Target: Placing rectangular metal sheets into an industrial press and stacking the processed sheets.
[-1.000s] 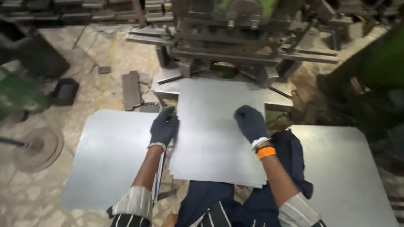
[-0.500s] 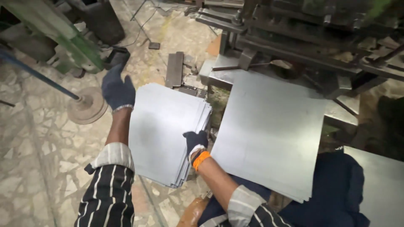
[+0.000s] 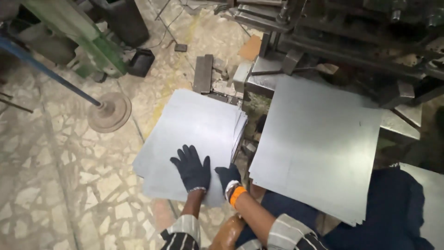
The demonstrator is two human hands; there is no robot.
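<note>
Left hand (image 3: 192, 167) in dark knit glove, fingers spread wide, flat on stack of thin grey metal sheets (image 3: 194, 134). Right hand (image 3: 228, 178) grips stack's near edge. Stack beside big flat sheet (image 3: 319, 143) under press.

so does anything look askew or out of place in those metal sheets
Slightly. The stack of metal sheets under the left hand and right hand is not squared: its right-hand edges fan out unevenly. The single sheet by the machine lies flat and looks undamaged.
</note>
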